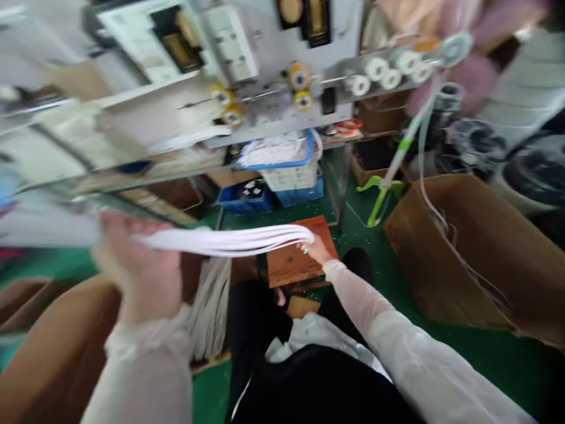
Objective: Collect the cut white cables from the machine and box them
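Observation:
A bundle of long white cords (220, 240) stretches level between my two hands. My left hand (136, 268), blurred by motion, is closed round the bundle near its left part, and the cords run on past it to the left edge. My right hand (315, 247) is closed on the bundle's right end, above a brown wooden stool (293, 265). Both arms wear pale sheer sleeves. More white cords (212, 312) hang or lie in a heap below the bundle, beside my dark trousers.
A grey machine (265, 53) with yellow and white rollers stands ahead. Under it are blue and white baskets (289, 171) of white pieces. Open cardboard boxes stand at right (477, 253) and at lower left (53, 347). The floor is green.

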`<state>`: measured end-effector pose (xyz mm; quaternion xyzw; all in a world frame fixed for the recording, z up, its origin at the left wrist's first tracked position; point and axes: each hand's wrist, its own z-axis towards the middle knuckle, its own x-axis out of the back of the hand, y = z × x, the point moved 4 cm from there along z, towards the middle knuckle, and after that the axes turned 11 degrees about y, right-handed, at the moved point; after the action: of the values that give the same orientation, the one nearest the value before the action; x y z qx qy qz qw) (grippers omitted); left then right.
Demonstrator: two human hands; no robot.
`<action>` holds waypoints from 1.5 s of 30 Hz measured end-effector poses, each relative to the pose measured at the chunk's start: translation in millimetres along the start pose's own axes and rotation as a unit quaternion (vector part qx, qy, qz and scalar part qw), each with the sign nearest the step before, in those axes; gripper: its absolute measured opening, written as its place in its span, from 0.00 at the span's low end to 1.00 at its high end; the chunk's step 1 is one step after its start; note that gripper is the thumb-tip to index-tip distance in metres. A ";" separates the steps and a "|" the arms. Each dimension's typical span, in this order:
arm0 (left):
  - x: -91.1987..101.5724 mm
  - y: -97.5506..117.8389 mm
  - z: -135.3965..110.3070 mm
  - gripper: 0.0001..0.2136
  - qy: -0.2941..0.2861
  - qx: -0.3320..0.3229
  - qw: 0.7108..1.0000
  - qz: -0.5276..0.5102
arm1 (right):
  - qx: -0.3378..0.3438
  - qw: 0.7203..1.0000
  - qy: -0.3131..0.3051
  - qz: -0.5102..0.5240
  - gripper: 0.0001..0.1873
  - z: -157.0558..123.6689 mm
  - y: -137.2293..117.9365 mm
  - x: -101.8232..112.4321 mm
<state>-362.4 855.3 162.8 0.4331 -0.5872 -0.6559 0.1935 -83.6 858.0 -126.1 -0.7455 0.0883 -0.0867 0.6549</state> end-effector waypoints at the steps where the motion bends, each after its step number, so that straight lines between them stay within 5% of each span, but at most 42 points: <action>1: 11.3 -1.7 10.6 0.18 0.005 -0.002 0.999 -0.036 | -0.005 1.000 -0.005 -0.004 0.13 4.2 1.2 -3.1; 7: 20.1 -11.1 38.2 0.13 -0.025 0.033 0.989 -0.145 | 0.010 0.999 0.024 0.029 0.27 16.2 0.1 -28.2; 17: 41.4 -16.5 47.1 0.13 -0.017 0.048 0.987 -0.155 | 0.059 0.994 0.071 -0.059 0.18 11.6 3.4 -19.4; 22: 60.0 -21.8 59.1 0.14 0.011 0.056 0.983 -0.173 | 0.069 0.991 0.029 -0.113 0.06 15.1 6.1 -11.8; 34: 82.7 -37.8 75.0 0.15 0.056 0.072 0.977 -0.194 | 0.075 0.986 0.036 -0.143 0.04 20.0 -5.4 -14.2; 40: 92.3 -49.1 74.9 0.15 0.065 0.074 0.975 -0.199 | 0.100 0.980 0.013 -0.170 0.18 23.5 -4.5 -12.3; 45: 92.9 -62.8 72.7 0.13 0.076 0.079 0.978 -0.176 | 0.079 0.973 -0.018 -0.215 0.13 21.6 0.7 -13.2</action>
<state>-455.3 843.1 67.5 0.5923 -0.5352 -0.5964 0.0842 -91.2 881.9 -129.8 -0.6942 -0.0927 -0.2183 0.6796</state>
